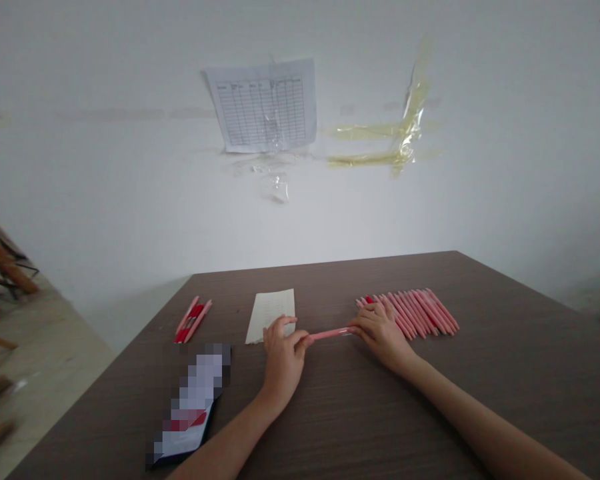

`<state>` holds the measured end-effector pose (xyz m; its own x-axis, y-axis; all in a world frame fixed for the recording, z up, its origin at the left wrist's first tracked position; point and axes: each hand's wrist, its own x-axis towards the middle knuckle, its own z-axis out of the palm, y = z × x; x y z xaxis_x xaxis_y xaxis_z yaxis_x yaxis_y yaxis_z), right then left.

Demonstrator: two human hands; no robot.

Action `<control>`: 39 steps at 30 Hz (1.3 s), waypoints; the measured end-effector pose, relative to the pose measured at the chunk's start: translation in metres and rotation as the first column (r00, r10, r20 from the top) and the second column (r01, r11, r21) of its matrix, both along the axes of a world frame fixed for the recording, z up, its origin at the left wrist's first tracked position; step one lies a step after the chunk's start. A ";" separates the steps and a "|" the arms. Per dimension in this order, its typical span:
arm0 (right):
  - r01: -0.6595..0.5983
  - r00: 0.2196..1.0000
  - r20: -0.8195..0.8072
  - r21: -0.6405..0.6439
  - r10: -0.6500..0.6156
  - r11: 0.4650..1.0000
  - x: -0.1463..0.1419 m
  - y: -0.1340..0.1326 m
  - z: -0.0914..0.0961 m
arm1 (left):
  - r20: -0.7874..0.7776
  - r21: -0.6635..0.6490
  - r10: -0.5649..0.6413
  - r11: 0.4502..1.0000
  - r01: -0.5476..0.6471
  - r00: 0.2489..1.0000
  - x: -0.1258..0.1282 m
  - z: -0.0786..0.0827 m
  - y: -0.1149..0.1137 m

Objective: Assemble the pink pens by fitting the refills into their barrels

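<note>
A pink pen [330,333] is held level just above the brown table, one end in each hand. My left hand [284,353] pinches its left end between thumb and finger, the other fingers raised over a sheet of cream paper [267,310]. At the pen's right end my right hand [383,331] closes thumb and fingers on it. Right behind that hand lies a row of several pink pens [420,310], side by side, with a red one partly hidden among them. Whether the held item has a cap cannot be made out.
A small group of pink and red pens [193,320] lies at the table's left. Nearer stands a blurred dark-edged case or phone-like object [193,407]. The table [330,413] meets a white wall bearing a taped printed sheet [265,107] and yellowish tape [405,133].
</note>
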<state>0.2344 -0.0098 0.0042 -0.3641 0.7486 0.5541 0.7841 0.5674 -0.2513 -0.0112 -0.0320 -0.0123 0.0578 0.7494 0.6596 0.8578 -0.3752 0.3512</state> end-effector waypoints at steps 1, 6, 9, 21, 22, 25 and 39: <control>-0.007 1.000 -0.001 -0.002 0.007 1.000 0.000 0.000 0.000 | -0.003 -0.003 0.000 1.000 0.000 1.000 0.000 0.001 0.000; -0.013 0.999 -0.041 0.030 0.014 0.999 0.000 0.002 0.001 | -0.027 -0.017 0.017 1.000 -0.018 0.999 0.001 0.002 -0.002; -0.010 0.997 -0.073 0.065 0.014 0.998 0.001 0.004 -0.002 | -0.045 -0.034 0.023 0.999 -0.024 0.999 0.002 0.002 -0.003; 0.026 1.000 0.013 0.077 -0.028 0.997 0.004 0.005 -0.005 | 0.072 -0.038 -0.044 0.998 0.047 0.996 0.000 -0.001 0.003; 0.041 0.999 0.026 0.062 -0.043 0.997 0.004 0.004 -0.005 | 0.082 -0.029 -0.046 0.998 0.049 0.996 -0.001 -0.002 0.003; 0.045 0.996 0.072 0.027 -0.047 0.999 0.002 0.003 -0.005 | 0.094 -0.021 -0.041 0.999 0.043 0.995 -0.001 -0.002 0.004; -0.014 1.000 0.017 0.095 0.012 0.995 0.012 0.016 -0.014 | 0.115 -0.026 -0.032 0.999 0.035 0.993 0.000 -0.007 0.007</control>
<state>0.2462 0.0057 -0.0097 -0.3831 0.6880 0.6163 0.7801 0.5983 -0.1831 -0.0116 -0.0248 -0.0190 0.0086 0.7668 0.6418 0.7985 -0.3917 0.4572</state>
